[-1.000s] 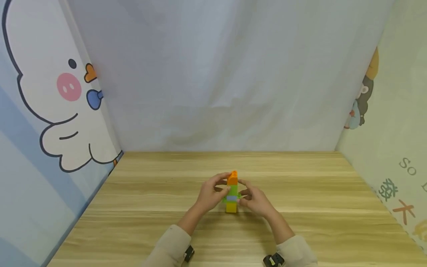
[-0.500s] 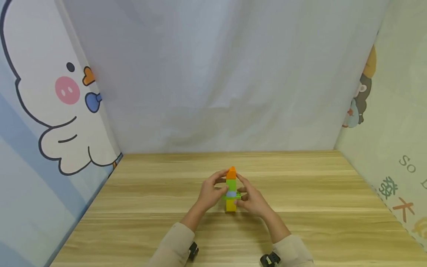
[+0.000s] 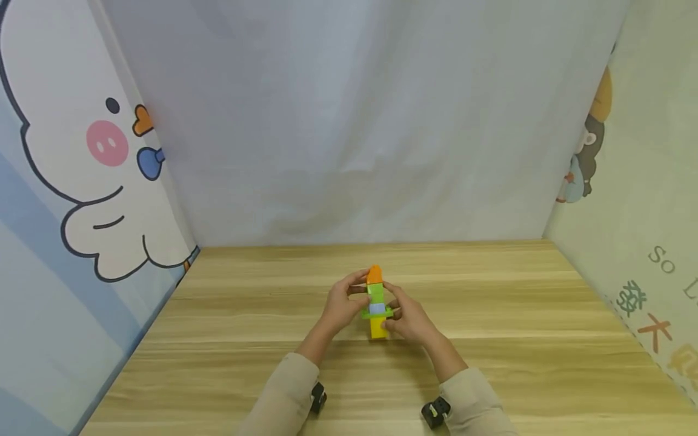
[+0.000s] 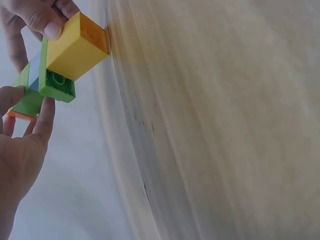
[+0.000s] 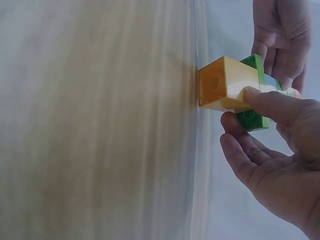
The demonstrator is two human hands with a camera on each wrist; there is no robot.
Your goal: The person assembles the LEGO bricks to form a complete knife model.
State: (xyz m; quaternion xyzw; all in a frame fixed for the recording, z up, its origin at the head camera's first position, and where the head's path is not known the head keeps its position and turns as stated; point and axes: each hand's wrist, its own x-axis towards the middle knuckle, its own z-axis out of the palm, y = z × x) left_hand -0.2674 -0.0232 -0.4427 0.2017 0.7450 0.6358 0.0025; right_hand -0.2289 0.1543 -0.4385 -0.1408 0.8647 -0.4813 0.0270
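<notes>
A tower of toy building bricks stands between the two hands in the head view, leaning slightly left at the top. From the top down it has a sloped orange brick point(image 3: 374, 274), green bricks point(image 3: 376, 293), a light blue brick point(image 3: 377, 308), a wider green plate point(image 3: 371, 315) and a yellow brick point(image 3: 378, 329). My left hand point(image 3: 342, 306) holds the upper part, thumb and fingers around the green bricks. With its thumb on the yellow brick point(image 5: 242, 80), my right hand point(image 3: 411, 321) grips the lower part; its other fingers reach behind the tower. The yellow brick's hollow underside shows in both wrist views.
A wood-grain table point(image 3: 245, 290) lies under the hands. A pale curtain point(image 3: 349, 151) hangs behind its back edge. Printed panels stand at both sides, the left one with a cartoon character point(image 3: 60, 121). Black wrist devices point(image 3: 436, 413) sit at the sleeves.
My right thumb has come down from beside the light blue brick onto the yellow one. The tower has turned and tilted a little, its top toward the left. My left hand keeps its hold.
</notes>
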